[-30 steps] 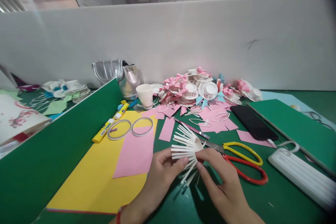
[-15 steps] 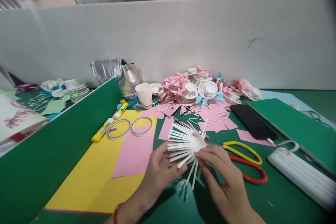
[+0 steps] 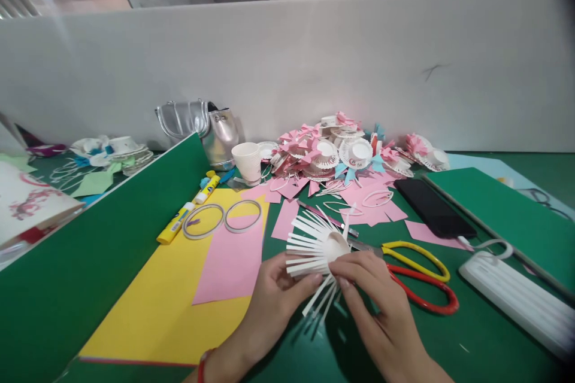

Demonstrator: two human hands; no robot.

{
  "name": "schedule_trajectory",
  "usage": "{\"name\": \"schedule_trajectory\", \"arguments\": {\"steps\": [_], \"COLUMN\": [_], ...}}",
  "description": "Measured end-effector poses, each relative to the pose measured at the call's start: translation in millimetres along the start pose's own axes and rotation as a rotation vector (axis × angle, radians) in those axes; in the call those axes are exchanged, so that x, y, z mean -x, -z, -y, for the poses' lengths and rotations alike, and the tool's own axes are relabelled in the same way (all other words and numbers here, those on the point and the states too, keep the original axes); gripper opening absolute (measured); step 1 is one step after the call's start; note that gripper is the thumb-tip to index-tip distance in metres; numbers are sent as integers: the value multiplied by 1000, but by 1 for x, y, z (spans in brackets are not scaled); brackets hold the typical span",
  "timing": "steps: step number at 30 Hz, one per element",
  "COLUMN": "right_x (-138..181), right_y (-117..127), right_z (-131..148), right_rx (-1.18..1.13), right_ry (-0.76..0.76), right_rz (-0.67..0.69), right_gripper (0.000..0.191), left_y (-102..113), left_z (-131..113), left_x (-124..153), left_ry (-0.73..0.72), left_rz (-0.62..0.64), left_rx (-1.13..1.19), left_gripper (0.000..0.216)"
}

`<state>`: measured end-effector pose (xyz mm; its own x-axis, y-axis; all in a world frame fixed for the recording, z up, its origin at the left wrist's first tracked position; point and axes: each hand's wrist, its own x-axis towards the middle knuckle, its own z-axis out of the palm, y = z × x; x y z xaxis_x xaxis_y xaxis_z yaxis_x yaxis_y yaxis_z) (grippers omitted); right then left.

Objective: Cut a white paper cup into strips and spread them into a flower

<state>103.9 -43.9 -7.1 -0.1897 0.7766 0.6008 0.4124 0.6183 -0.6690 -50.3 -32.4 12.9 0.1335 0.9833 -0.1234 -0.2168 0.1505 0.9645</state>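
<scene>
A white paper cup cut into narrow strips (image 3: 336, 245) is held above the green table, its strips fanned outward around the round base. My left hand (image 3: 281, 290) grips the strips on the left side, thumb in front and fingers behind. My right hand (image 3: 375, 299) pinches strips at the lower right, near the base. Just right of the cut cup lie large scissors (image 3: 415, 260) with one yellow and one red handle. Behind the cup is a slim pink pen-like tool (image 3: 326, 215), partly hidden.
Yellow paper (image 3: 157, 299) with pink paper (image 3: 229, 263) and two tape rings (image 3: 242, 215) lies left. Glue sticks (image 3: 175, 223), a whole paper cup (image 3: 247, 163) and a heap of decorated paper hats (image 3: 323, 152) sit behind. A phone (image 3: 431, 206) and white power strip (image 3: 516, 299) are right.
My left thumb and fingers have shifted slightly along the strips. Several lower strips have swung to the left and the cut cup has turned a little.
</scene>
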Motion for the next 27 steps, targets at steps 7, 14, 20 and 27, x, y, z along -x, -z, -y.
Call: {"name": "schedule_trajectory", "arguments": {"steps": [7, 14, 20, 27], "right_x": [-1, 0, 0, 2], "right_y": [-3, -3, -4, -6], "right_z": [-1, -3, -1, 1], "right_rx": [-2, 86, 155, 192], "right_ry": [-12, 78, 121, 173], "right_rz": [-44, -35, -39, -39], "right_gripper": [16, 15, 12, 15], "left_y": [3, 1, -4, -9], "left_z": [3, 1, -2, -2], "left_x": [2, 0, 2, 5], "left_ry": [52, 56, 104, 101], "left_rz": [33, 36, -89, -198], "left_rx": [3, -23, -80, -136], "left_gripper": [17, 16, 22, 20]}}
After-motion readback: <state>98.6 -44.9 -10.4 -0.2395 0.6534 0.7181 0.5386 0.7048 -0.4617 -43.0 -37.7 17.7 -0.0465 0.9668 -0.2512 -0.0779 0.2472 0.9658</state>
